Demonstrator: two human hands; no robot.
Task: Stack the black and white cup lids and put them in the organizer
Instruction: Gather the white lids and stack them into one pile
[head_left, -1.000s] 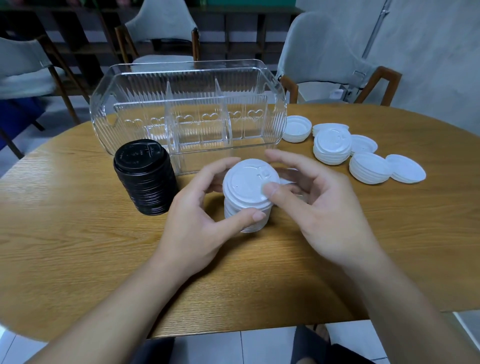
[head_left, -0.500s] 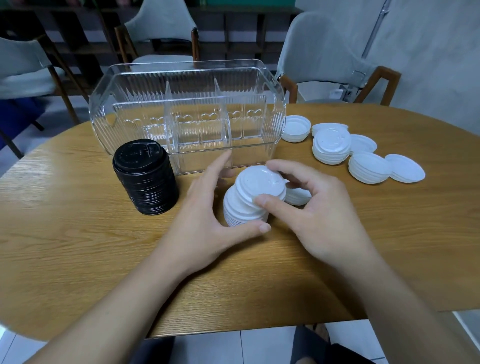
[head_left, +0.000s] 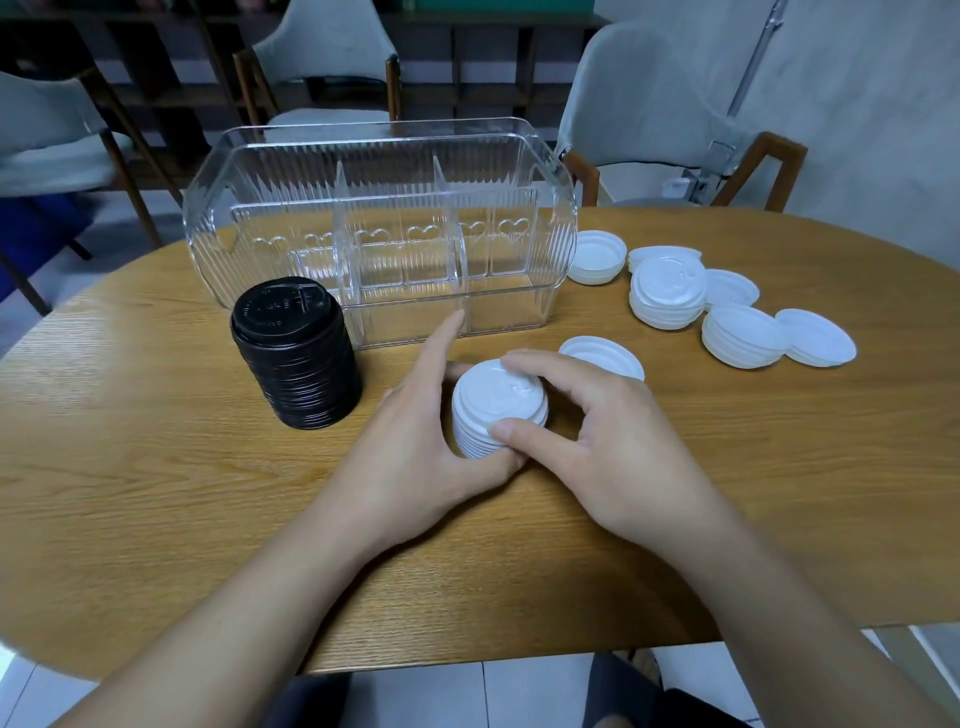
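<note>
**Both Hands Closed on the White Stack**

The left hand (head_left: 415, 457) cupped the white lid stack (head_left: 498, 410) from its left, forefinger extended; the right hand (head_left: 613, 447) pinched its top lid, thumb at the near rim. The stack stood mid-table (head_left: 156, 519), the black lid stack (head_left: 296, 353) left of it. Behind, toward the far edge, the clear organizer (head_left: 382, 234) showed no lids in its compartments.
</note>
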